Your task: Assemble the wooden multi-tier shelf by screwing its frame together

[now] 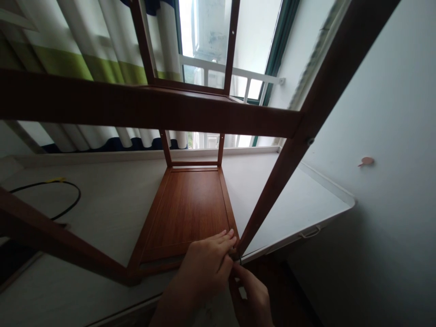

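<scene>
A reddish-brown wooden frame with a panel shelf stands on a white surface. My left hand bends over the near right corner of the shelf, its fingers together on the edge and its thumb lower down, gripping the corner. Just below and to the right, my right hand is closed, its fingertips by the joint where a slanting wooden post meets the shelf. A thin dark bit shows at those fingertips, too small to name. The left hand and the wood partly hide the joint.
A thick wooden crossbar spans the view above the hands. On the white tabletop at left lies a black cable loop with a yellow tag. Beyond are curtains and a window with a white railing. A pale wall rises at right.
</scene>
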A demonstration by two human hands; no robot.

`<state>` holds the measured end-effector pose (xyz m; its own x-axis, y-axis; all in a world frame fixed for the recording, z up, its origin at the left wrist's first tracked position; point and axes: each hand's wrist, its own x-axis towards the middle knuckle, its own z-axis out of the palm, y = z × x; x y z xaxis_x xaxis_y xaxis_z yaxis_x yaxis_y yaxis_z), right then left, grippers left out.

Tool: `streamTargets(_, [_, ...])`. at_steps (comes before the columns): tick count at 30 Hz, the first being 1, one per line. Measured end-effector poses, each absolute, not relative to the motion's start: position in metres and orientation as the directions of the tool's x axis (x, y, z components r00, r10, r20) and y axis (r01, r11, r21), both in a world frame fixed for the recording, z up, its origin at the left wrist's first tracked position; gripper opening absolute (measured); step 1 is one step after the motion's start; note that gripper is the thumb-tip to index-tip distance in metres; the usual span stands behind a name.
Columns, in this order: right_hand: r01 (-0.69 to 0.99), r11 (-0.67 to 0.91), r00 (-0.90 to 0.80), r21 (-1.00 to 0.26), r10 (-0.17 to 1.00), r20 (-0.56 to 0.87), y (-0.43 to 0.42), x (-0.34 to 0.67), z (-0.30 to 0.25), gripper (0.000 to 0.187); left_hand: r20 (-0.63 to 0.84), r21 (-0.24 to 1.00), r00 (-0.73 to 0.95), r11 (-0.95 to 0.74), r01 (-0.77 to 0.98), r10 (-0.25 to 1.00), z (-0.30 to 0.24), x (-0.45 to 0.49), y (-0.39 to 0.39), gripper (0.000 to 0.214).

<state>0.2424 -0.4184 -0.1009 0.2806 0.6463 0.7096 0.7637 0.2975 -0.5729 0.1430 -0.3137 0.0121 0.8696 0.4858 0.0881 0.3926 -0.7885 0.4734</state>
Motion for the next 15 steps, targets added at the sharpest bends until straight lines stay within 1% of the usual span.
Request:
streamTargets(3, [0.798, 0.289, 0.261, -0.528, 0.624, 0.737, -0.416, 0.244, -0.096, 0.025, 0.098, 0.502, 0.858, -0.769, 0.395, 0.505, 0.013, 0.143, -0.313, 0.045])
streamTargets(7, [0.788, 0.263, 0.304, -0.556, 0.62, 0.723, -0.416, 0.248, -0.087, 0.019, 0.11, 0.553, 0.833, -0.73, 0.402, 0.542, 0.013, 0.143, -0.312, 0.042])
streamTargets(10, [0.723, 0.225, 0.408, -0.653, 0.623, 0.667, -0.417, 0.252, -0.079, 0.013, 0.116, 0.561, 0.828, -0.724, 0.401, 0.549, 0.012, 0.144, -0.313, 0.043])
streamTargets(12, [0.642, 0.18, 0.502, -0.746, 0.636, 0.586, -0.417, 0.256, -0.075, 0.008, 0.118, 0.556, 0.827, -0.726, 0.404, 0.55, 0.011, 0.145, -0.313, 0.041])
streamTargets(13, [0.593, 0.158, 0.547, -0.79, 0.641, 0.538, -0.417, 0.257, -0.074, 0.008, 0.119, 0.552, 0.827, -0.729, 0.405, 0.55, 0.01, 0.145, -0.313, 0.039])
streamTargets(15, [0.492, 0.126, 0.618, -0.862, 0.647, 0.447, -0.417, 0.261, -0.075, 0.017, 0.118, 0.54, 0.828, -0.735, 0.409, 0.548, 0.009, 0.145, -0.312, 0.036])
